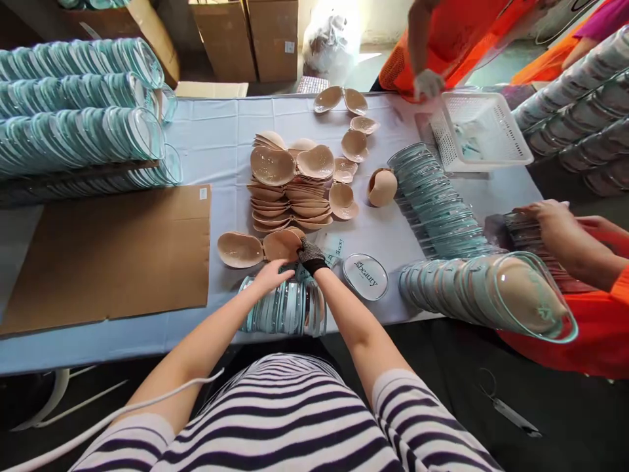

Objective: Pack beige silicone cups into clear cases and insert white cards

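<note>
A beige stick-on bra [239, 250] with two joined cups lies at the table's near middle. My right hand [312, 254], in a black mesh glove, pinches the outer edge of its right cup. My bare left hand [273, 275] is just below that cup, fingers apart, over a row of clear, teal-edged plastic cases [280, 308]. Whether its fingertips touch the cup, I cannot tell. Behind the bra rises a stack of similar bras [289, 196]. Printed clear packaging [333, 245] lies beside my right hand, and a closed oval case [365, 276] with lettering sits further right.
Rows of cases [78, 137] and flat cardboard [113, 255] occupy the left. Loose bras [354, 145] trail behind the stack. On the right are more cases [437, 203], a white basket [484, 131], and co-workers in orange. One co-worker's hand [548, 219] is over dark stacked items.
</note>
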Motion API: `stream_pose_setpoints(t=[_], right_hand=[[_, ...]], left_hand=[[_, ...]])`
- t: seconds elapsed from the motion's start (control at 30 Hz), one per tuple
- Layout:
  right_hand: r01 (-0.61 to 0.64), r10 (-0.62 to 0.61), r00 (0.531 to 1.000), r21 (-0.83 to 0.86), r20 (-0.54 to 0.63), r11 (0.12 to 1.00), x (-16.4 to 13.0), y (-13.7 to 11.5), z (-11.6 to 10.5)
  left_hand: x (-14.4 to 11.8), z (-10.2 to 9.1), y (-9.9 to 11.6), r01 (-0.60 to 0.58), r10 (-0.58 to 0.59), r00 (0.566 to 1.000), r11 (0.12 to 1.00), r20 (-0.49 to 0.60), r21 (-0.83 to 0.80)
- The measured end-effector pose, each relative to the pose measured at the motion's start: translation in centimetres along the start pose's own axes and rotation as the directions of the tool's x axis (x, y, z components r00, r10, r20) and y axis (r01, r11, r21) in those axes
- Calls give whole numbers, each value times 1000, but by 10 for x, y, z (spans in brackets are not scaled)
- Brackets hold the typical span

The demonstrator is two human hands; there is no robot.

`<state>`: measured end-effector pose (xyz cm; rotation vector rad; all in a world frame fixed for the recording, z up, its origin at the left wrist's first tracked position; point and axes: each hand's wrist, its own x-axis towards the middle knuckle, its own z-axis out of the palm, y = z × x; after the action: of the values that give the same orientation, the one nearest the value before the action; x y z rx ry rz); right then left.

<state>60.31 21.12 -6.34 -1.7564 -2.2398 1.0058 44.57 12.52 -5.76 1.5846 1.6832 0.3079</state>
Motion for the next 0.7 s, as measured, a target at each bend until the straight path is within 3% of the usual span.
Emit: stream_pose_setpoints(t=[0.03, 0.1, 0.13, 0.17, 0.23, 0.3, 0.43, 0.57, 0.7], right_hand=[[-4, 5, 1000, 17, -22, 1000, -1, -7, -2], [45, -37, 996, 103, -86, 994, -7, -22, -9], [109, -89, 988, 160, -129, 981, -12, -31, -14], [185, -147, 973, 215, -179, 959, -18, -40, -21], [308, -227, 933, 291, -280, 906, -31, -54, -37], [321, -210, 916, 312, -342, 894, -46, -61, -56], [253, -190, 950, 257, -247, 933, -96, -60, -95], [394, -382, 914, 75, -138, 916, -165, -88, -120], [509, -521, 840, 110, 153, 854, -205, -131, -119]], left_hand=[[0, -8, -3, 20, -21, 987, 1000, -157, -9], [0, -29, -12, 68, -52, 875, 998, -481, 15], [0, -42, -16, 62, -26, 824, 997, -566, 45], [0, -56, -20, 30, 26, 810, 996, -586, 86], [-4, -87, -24, -116, 179, 865, 980, -468, 160], [-13, -115, -20, -271, 312, 898, 948, -311, 168], [-55, -153, 17, -467, 483, 871, 871, -87, 152], [-106, -152, 58, -621, 570, 784, 729, 246, 288], [-134, -129, 69, -666, 535, 741, 664, 407, 340]])
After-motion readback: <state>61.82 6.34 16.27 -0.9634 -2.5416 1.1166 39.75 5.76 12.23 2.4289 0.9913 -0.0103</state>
